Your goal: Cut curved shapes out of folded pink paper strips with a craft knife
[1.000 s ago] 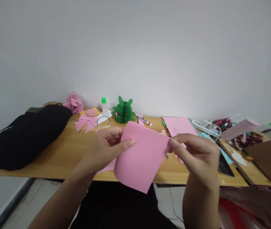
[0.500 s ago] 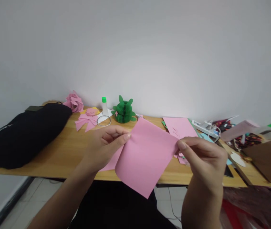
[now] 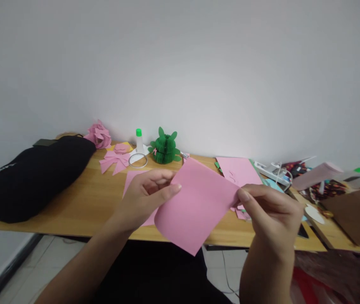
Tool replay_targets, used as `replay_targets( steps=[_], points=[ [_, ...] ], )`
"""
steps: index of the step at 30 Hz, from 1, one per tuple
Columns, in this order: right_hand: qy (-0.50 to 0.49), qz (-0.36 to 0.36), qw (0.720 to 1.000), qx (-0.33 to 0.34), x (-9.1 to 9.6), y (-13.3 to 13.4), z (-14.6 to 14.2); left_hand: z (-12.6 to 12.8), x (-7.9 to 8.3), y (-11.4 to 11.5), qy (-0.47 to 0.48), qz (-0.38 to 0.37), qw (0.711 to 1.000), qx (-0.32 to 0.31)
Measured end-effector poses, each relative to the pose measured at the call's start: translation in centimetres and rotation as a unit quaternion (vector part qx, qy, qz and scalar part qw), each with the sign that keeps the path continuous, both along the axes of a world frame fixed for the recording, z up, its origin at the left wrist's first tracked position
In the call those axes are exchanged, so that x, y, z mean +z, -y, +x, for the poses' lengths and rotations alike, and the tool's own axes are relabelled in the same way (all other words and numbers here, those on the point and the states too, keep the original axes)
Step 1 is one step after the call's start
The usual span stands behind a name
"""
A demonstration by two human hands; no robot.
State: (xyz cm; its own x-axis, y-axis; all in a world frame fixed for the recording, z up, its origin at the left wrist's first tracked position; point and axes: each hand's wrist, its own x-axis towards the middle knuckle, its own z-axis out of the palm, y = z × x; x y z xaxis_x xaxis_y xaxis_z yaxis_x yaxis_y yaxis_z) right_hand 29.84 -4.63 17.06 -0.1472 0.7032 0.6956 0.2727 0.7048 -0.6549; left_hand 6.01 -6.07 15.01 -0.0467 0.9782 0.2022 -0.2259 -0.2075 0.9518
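Note:
A square-looking sheet of pink paper (image 3: 199, 207) hangs above the table's front edge, its lower left side curling. My left hand (image 3: 150, 192) pinches it near the upper left edge, thumb on top. At the upper right corner, my right hand (image 3: 267, 211) grips it between thumb and fingers. Behind my left hand, another pink sheet (image 3: 131, 179) lies on the table, partly hidden. Farther back stands a green paper honeycomb figure (image 3: 165, 148) with leaf-like pieces.
A black bag (image 3: 37, 177) lies at left. Along the wall are a pink paper flower (image 3: 98, 134), a paper bow (image 3: 115, 161), a glue stick (image 3: 139, 141) and a ring (image 3: 137, 160). At right are pink paper (image 3: 240, 169), a power strip (image 3: 271, 172) and a brown box (image 3: 354, 215).
My left hand has slid slightly right along the paper, with its thumb farther over it. The sheet's bottom corner has risen a little. My right hand keeps its hold.

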Motion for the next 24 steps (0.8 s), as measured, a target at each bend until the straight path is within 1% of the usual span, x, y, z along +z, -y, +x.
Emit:
replay_targets(
  steps=[2,6,10,17,20,24],
  points=[
    [-0.007,0.005,1.0,0.004,-0.08,0.04,-0.06,0.16,-0.19,-0.07,0.013,-0.012,1.0,-0.002],
    [-0.011,0.019,1.0,0.011,-0.16,0.17,-0.05,0.2,-0.33,-0.14,0.04,-0.024,0.999,0.022],
    [-0.013,0.037,0.999,-0.001,-0.05,0.38,-0.2,0.27,-0.23,-0.12,0.07,-0.033,0.996,0.044],
    [-0.004,0.069,0.998,-0.004,0.09,0.28,-0.41,0.65,-0.01,-0.28,0.085,-0.037,0.992,0.084],
    [-0.007,0.075,0.997,0.0,-0.01,0.01,-0.28,0.48,0.0,-0.29,0.08,-0.025,0.993,0.083],
    [-0.012,0.071,0.997,-0.001,-0.11,-0.22,-0.22,0.04,-0.16,-0.28,0.033,0.01,0.997,0.062]
  ],
)
